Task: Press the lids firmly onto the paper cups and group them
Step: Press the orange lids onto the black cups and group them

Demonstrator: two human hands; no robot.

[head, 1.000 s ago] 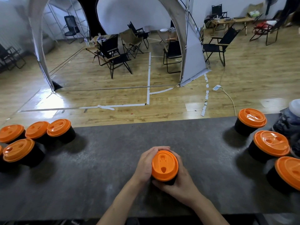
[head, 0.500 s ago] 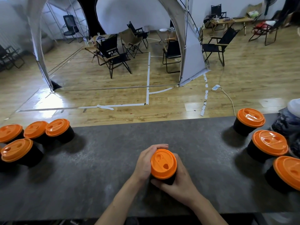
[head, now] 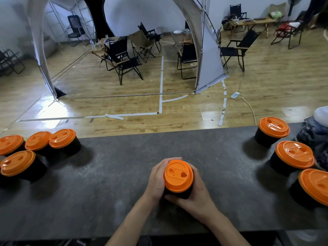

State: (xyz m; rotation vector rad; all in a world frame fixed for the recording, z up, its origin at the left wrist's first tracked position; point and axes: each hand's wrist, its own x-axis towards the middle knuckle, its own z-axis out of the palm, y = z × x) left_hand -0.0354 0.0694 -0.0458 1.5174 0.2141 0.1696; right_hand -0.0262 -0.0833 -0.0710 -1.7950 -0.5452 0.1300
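A black paper cup with an orange lid stands near the front middle of the dark grey table. My left hand grips its left side, fingers curled round the rim. My right hand wraps round the cup's right side and base. Several lidded cups stand grouped at the table's left end. Three more lidded cups stand in a loose line at the right end.
A dark patterned bundle with a white top lies at the far right edge beside the cups. The table's far edge drops to a wooden floor with folding chairs and a tent frame beyond.
Both hands have kept hold of the cup. The lid has turned a little in my hands; the cup stays in about the same spot.
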